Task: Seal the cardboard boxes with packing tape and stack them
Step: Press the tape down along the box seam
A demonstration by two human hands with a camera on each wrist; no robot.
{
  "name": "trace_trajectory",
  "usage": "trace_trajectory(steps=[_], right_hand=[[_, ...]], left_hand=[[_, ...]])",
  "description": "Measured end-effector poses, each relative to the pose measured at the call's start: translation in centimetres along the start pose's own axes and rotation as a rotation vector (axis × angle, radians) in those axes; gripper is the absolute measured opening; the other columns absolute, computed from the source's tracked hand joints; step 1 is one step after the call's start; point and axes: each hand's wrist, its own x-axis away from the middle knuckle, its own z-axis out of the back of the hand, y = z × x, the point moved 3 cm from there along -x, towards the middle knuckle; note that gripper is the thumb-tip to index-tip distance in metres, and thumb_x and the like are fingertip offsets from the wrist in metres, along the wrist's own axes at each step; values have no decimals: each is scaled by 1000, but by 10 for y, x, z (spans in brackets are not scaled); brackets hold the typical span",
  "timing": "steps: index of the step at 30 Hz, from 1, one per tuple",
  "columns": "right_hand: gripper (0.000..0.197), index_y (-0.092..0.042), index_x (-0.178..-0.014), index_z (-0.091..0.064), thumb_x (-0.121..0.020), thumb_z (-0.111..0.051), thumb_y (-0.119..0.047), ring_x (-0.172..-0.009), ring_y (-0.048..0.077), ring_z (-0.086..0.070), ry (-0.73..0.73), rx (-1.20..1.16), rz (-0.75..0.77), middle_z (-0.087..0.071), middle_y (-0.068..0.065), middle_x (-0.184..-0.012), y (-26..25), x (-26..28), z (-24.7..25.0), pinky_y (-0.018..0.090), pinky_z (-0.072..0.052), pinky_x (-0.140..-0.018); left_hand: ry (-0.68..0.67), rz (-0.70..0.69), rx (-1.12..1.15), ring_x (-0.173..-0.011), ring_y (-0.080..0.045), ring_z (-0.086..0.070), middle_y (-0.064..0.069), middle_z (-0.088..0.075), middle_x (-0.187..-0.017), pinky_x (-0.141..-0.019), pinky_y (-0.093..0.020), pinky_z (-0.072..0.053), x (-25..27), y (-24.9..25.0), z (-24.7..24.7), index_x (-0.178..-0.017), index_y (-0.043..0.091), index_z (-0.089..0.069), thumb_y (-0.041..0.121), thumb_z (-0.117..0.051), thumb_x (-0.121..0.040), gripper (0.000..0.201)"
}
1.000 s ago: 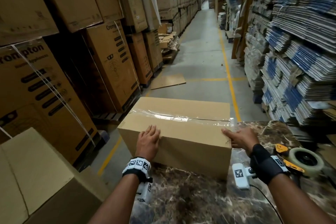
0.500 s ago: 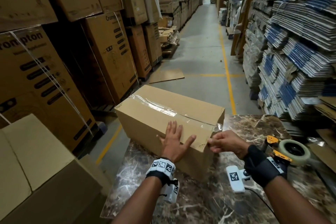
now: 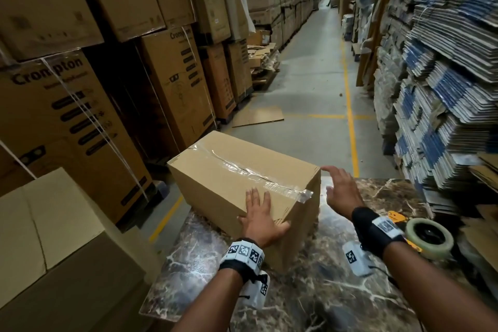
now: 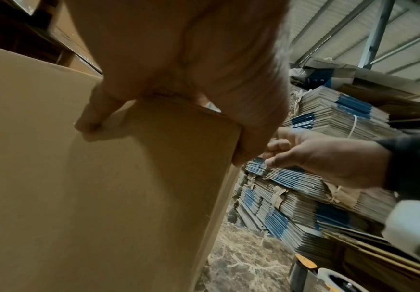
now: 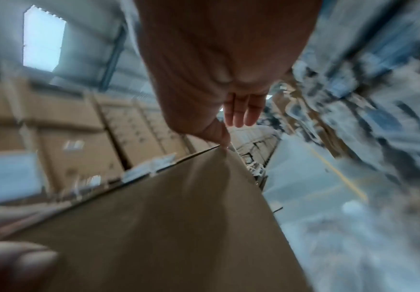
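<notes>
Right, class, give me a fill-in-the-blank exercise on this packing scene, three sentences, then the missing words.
1. The cardboard box stands on a table with a ____ pattern.
2. The left hand presses on the box's near top ____.
3. The tape dispenser lies on the table beside the ____ wrist.

Missing words: marble; corner; right

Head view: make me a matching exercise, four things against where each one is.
1. box
2. tape dispenser
3. left hand
4. right hand

A. flat on the box's near top corner
B. on the table's right edge
C. open, at the box's far right corner
D. on the table, overhanging its left edge

Pairs: 1-D, 2-B, 3-A, 4-C
</notes>
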Motion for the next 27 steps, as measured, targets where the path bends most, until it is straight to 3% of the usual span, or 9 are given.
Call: trace_trajectory(steps=[4, 6, 9, 12, 14, 17, 21, 24, 27], right_hand=[[95, -36, -158, -28, -82, -63, 10, -154, 36, -16, -316, 278, 48, -9, 16, -169, -8, -32, -14, 51, -18, -123], [94, -38, -157, -28, -84, -64, 8, -157, 36, -7, -420, 336, 62, 6, 16, -171, -3, -38, -24, 49, -12, -125], [85, -36, -151, -35, -84, -63, 9, -159, 31, 0, -399, 337, 89, 11, 14, -171, 1, -34, -30, 45, -7, -126], [65, -29, -141, -45, -86, -59, 4, -159, 26, 0, -343, 318, 161, 5, 10, -172, 0, -23, -27, 41, -3, -126], [58, -23, -137, -51, -86, -57, 4, -157, 24, -14, -302, 262, 212, -13, 7, -172, -3, -12, -27, 36, -8, -126], [69, -16, -148, -49, -84, -57, 9, -147, 27, -37, -237, 70, 228, -43, 8, -159, -13, 10, -32, 30, -21, -122], [76, -15, -154, -42, -84, -62, 4, -151, 23, -33, -218, -32, 190, -42, 6, -160, -32, 34, -51, 26, -19, -123], [67, -12, -148, -48, -84, -68, -8, -149, 24, -34, -197, -49, 187, -45, 8, -157, -50, 44, -63, 31, -20, -124], [41, -15, -122, -58, -85, -57, -35, -122, 22, -51, -103, -70, 213, -61, 7, -126, -67, 44, -69, 43, -42, -112]], left_hand=[[35, -40, -35, -153, -17, 28, 5, 23, -169, -116, -75, -18, 4, -3, 0, -164, 31, -1, 62, -65, -85, 105], [45, -55, -37, -153, -16, 27, 8, 19, -169, -116, -75, -18, 5, -5, 0, -164, 32, -4, 60, -65, -85, 103], [36, -84, -52, -153, -14, 27, 12, 17, -169, -117, -73, -20, 3, -11, 2, -163, 34, -6, 58, -65, -84, 102], [-3, -164, -89, -153, -12, 26, 15, 17, -168, -121, -65, -22, -1, -29, 8, -163, 35, -4, 58, -66, -82, 105], [-25, -205, -106, -155, -10, 17, 15, 9, -170, -123, -61, -22, -2, -44, 20, -163, 37, -9, 57, -69, -80, 105], [17, -207, -151, -157, -10, -6, 14, -12, -170, -124, -57, -19, -4, -66, 42, -160, 39, -25, 54, -76, -76, 100], [132, -195, -175, -153, -10, -23, 12, -31, -165, -123, -49, -25, -4, -88, 54, -154, 37, -41, 43, -76, -77, 85], [196, -205, -185, -152, -11, -27, 11, -35, -163, -122, -49, -28, -5, -100, 53, -152, 35, -46, 32, -72, -82, 75], [233, -198, -165, -155, -13, -22, 10, -30, -165, -123, -48, -26, -5, -108, 46, -154, 32, -44, 20, -67, -88, 71]])
